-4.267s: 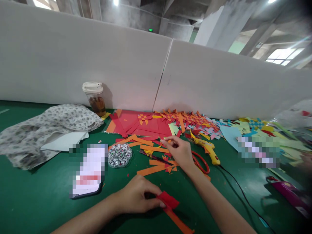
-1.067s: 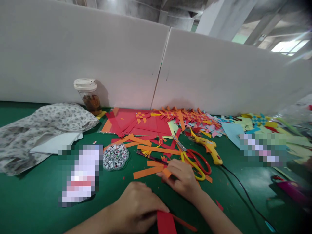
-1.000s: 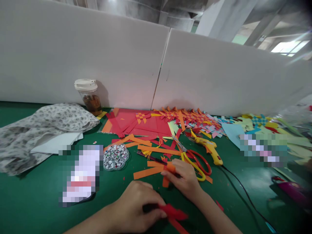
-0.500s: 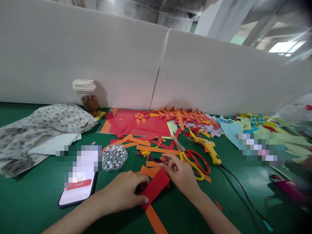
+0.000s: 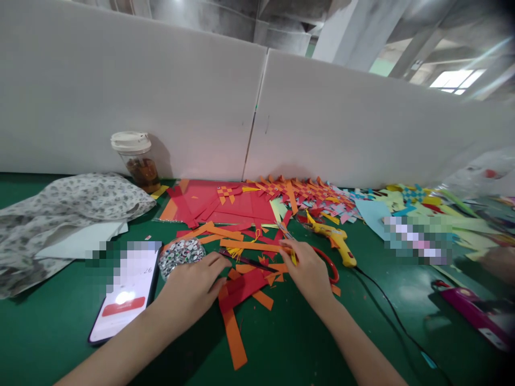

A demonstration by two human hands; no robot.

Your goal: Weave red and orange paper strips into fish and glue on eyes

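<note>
A folded red paper strip [image 5: 245, 289] lies on the green table, crossing orange paper strips [image 5: 233, 335]. Just left of it hovers my left hand [image 5: 197, 287], fingers loosely bent and apart, with nothing visible in them. Its fingertips are near the end of a dark slim tool [image 5: 251, 261], whose kind I cannot make out. My right hand [image 5: 306, 271] is closed over the yellow handle of the scissors [image 5: 333, 265]; their red handle shows beyond it and the blades point away. The right thumb is beside the end of a long orange strip [image 5: 249, 245]. A yellow tassel [image 5: 235, 252] lies across that strip.
Left are a phone [image 5: 124, 305], a round case of googly eyes [image 5: 183, 254], a patterned cloth [image 5: 80, 198] and a lidded cup [image 5: 139, 163]. Woven paper fish [image 5: 298, 187] line the white partition. Right are a yellow glue gun [image 5: 336, 241] with its cord and a purple device [image 5: 472, 313].
Both hands have let go of the red strip, which now lies on the table. My right hand has moved onto the scissors. My left hand has drawn away to the left. The view has shifted slightly.
</note>
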